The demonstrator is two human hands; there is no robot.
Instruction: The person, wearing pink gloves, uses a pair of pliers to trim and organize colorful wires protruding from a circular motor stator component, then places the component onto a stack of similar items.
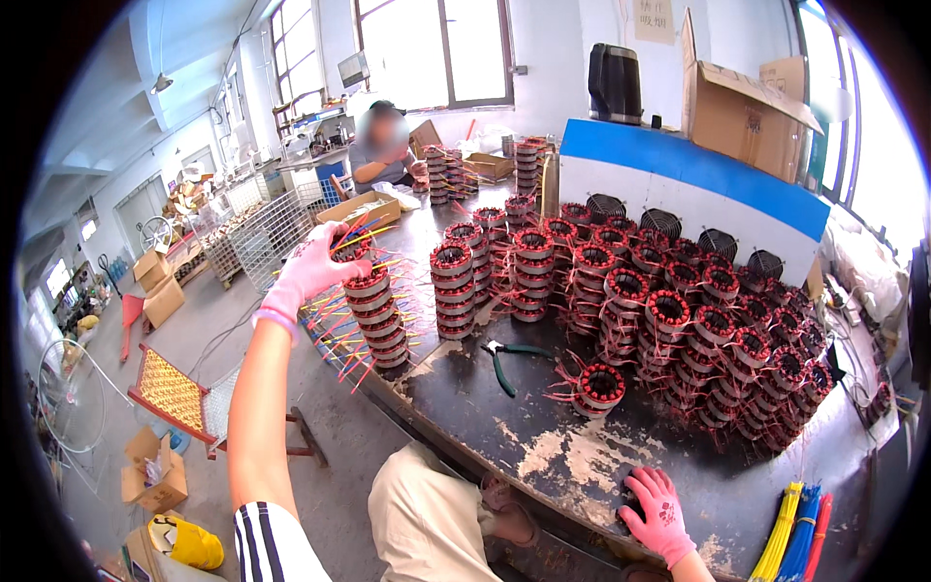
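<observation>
My left hand (pixel 308 267), in a pink glove, is closed on a wound motor stator (pixel 351 247) at the top of a stack of stators (pixel 380 325) by the table's left edge. Yellow, blue and red wires stick out from this stack. Gloved in pink too, my right hand (pixel 658 509) lies on the worn dark tabletop (pixel 543 441) near its front edge, fingers stretched out and holding nothing. Between the hands are green-handled pliers (pixel 504 367) and a single stator with red windings (pixel 598 386).
Dense stacks of stators (pixel 669 310) fill the table's right and back, before a blue-and-white panel (pixel 693 170). Bundles of yellow, blue and red wires (pixel 803 529) lie at the near right. A co-worker (pixel 380 150) sits at the far end, beyond an open carton (pixel 361 210).
</observation>
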